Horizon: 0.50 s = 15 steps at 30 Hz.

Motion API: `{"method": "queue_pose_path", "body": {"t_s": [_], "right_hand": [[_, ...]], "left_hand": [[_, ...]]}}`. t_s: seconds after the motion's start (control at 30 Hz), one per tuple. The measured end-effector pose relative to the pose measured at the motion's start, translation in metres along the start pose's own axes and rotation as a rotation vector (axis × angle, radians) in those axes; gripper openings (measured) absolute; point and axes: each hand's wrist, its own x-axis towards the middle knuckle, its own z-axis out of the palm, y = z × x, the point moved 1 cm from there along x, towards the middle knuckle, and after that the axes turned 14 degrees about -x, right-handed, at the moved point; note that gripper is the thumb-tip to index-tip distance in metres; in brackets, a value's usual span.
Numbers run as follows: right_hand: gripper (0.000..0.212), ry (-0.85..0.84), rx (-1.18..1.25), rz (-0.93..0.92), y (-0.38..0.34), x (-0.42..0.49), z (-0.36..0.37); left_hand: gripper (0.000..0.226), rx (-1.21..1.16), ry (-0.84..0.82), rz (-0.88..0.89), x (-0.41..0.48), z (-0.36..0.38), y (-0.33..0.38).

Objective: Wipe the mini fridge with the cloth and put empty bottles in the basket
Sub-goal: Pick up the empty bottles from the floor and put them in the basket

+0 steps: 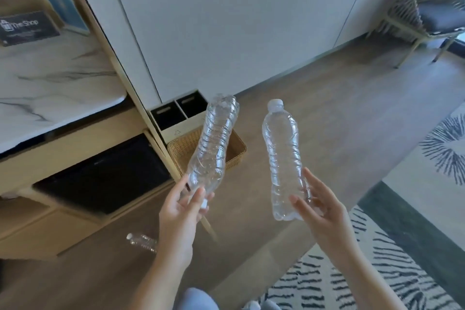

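Head view, item: we hold two empty bottles, left hand (pixel 181 205) gripping one (pixel 213 145) cap-down, right hand (pixel 319 205) gripping the other (pixel 283 158) upright, both raised toward the wicker basket (pixel 236 151) on the floor, likely ready for dropping in.

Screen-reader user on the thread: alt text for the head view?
Each hand holds an empty clear bottle: left hand one cap-down, right hand one cap-up. A wicker basket sits ahead; a third bottle lies on the floor.
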Motion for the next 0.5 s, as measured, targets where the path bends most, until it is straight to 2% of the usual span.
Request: {"method": "queue_pose_path", "body": {"t_s": [0.13,0.23,0.5], "right_hand": [[0.068,0.044,0.016,0.048,0.018,0.037,-0.016],[0.064,0.059,-0.002,0.062,0.018,0.073,-0.021],[0.053,0.07,-0.096,0.065,-0.009,0.19,-0.02]], "left_hand": [[0.054,0.058,-0.03,-0.023,0.035,0.032,-0.012],[0.056,0.09,-0.044,-0.019,0.066,0.051,-0.016],[0.043,0.068,-0.062,-0.02,0.177,0.113,-0.013]]}}
